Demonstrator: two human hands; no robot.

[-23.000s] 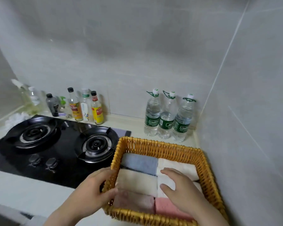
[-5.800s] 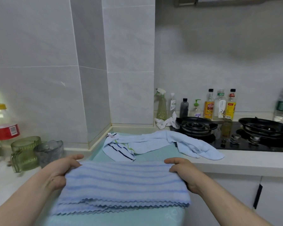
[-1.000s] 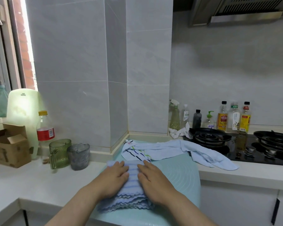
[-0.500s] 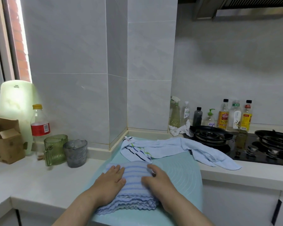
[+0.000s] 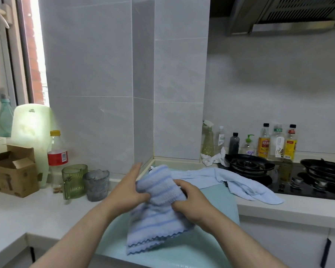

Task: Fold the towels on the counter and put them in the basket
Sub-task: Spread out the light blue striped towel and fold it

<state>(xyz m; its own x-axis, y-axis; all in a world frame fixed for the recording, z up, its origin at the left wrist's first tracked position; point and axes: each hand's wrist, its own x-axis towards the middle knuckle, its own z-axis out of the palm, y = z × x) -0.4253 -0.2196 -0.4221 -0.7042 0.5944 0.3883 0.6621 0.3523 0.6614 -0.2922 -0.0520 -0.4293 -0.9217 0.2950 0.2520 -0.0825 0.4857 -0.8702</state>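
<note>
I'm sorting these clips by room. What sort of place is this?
Most likely a home kitchen: a black gas hob is set in the counter, a range hood hangs above it, and condiment bottles stand along the tiled wall. The left hand and right hand hold a striped towel.

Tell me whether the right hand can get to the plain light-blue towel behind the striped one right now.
Probably yes, but not before it lets go: the right hand grips the striped towel. The plain light-blue towel lies just beyond it on the counter, with nothing in between.
</note>
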